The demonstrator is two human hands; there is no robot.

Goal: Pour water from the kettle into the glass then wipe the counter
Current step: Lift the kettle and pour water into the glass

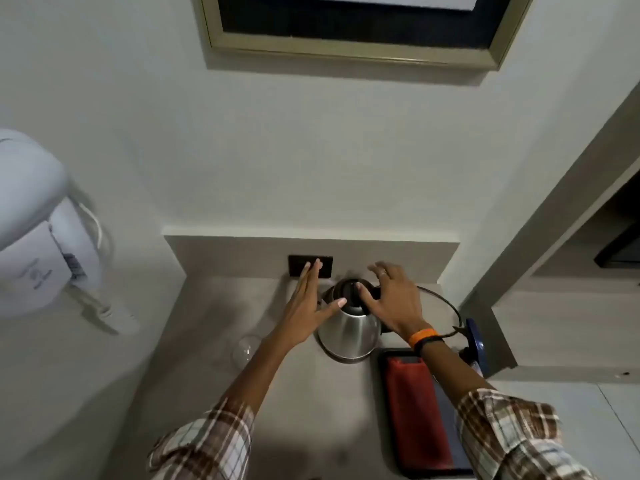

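A steel kettle (348, 332) with a black lid stands on its base near the back of the grey counter (304, 403). My left hand (306, 306) is spread open just left of the kettle, its thumb touching the top edge. My right hand (391, 299) hovers open over the black handle on the kettle's right side, fingers apart, thumb on the lid. A clear glass (246, 349) stands on the counter to the left, partly hidden behind my left forearm. A red cloth (417, 414) lies folded in a black tray (389, 410) on the right.
A black socket plate (298, 265) sits on the back panel behind my left hand. The kettle's black cord (446, 303) loops to the right toward a blue object (476, 344). A white wall-mounted hair dryer (38, 230) hangs at the left. A framed picture (349, 26) is above.
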